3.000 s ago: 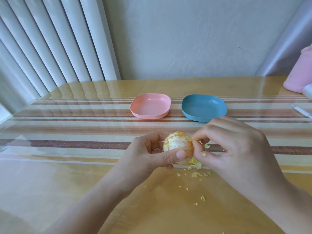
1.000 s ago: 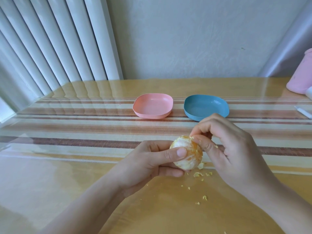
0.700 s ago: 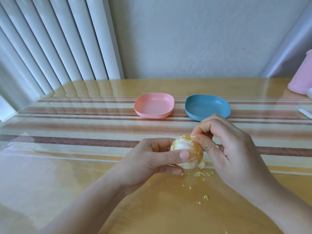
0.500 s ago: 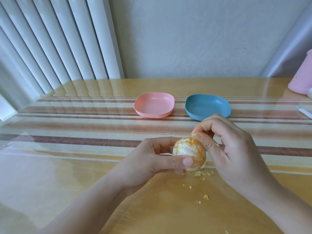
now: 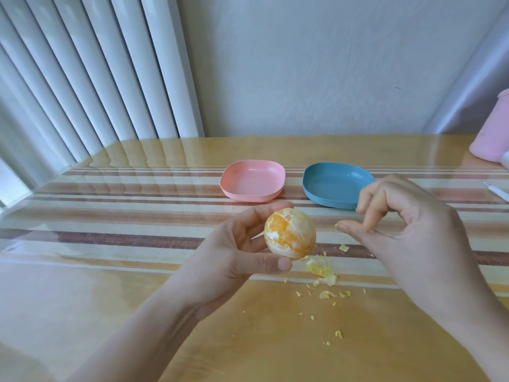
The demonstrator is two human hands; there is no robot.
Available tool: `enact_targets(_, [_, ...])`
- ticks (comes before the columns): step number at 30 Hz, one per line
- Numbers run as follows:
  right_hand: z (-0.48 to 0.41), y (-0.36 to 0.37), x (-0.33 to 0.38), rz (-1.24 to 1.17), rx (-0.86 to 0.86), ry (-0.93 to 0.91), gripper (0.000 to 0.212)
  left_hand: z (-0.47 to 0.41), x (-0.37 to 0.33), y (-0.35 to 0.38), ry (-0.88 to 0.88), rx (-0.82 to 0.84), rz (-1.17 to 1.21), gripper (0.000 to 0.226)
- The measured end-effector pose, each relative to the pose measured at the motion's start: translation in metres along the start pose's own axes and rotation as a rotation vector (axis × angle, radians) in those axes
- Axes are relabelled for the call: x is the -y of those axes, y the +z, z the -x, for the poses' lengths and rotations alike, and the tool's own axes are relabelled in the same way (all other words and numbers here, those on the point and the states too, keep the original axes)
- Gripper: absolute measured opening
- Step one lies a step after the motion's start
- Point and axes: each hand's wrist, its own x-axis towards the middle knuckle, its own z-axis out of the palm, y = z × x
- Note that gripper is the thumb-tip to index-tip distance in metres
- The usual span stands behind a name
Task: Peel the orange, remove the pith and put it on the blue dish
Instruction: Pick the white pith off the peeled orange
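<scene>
Orange [image 5: 289, 233]: peel off, white pith patches left; held above the worktop [image 5: 110, 285], in front of the blue dish [image 5: 330, 188]. Left hand [image 5: 237, 252] grip clamped on it, thumb below, fingers above. Right hand [image 5: 407, 230] just beside, not touching; fingers curled, one tip on the thumb; whether that grip pinches a scrap, cannot tell. Peel scraps [image 5: 319, 268] lie on the worktop beneath.
</scene>
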Motion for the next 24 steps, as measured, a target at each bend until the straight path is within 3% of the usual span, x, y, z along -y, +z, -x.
enact_targets(9, [0.004,-0.002,0.013,-0.053,0.196,0.166,0.024,-0.001,0.001,-0.001,0.037,-0.033,-0.033,0.065])
enact_targets(15, [0.001,-0.004,0.012,-0.068,0.324,0.175,0.008,-0.001,-0.001,-0.001,0.014,-0.034,0.029,0.064])
enact_targets(19, [0.0,-0.003,0.011,-0.039,0.361,0.175,0.025,-0.001,-0.001,-0.004,-0.018,0.002,0.114,0.067])
enact_targets(22, [0.0,-0.003,0.011,0.022,0.387,0.211,0.014,-0.002,0.001,-0.005,-0.059,0.028,0.184,0.066])
enact_targets(24, [0.0,-0.003,0.009,0.086,0.407,0.218,0.027,-0.003,0.003,-0.005,-0.078,0.037,0.219,0.066])
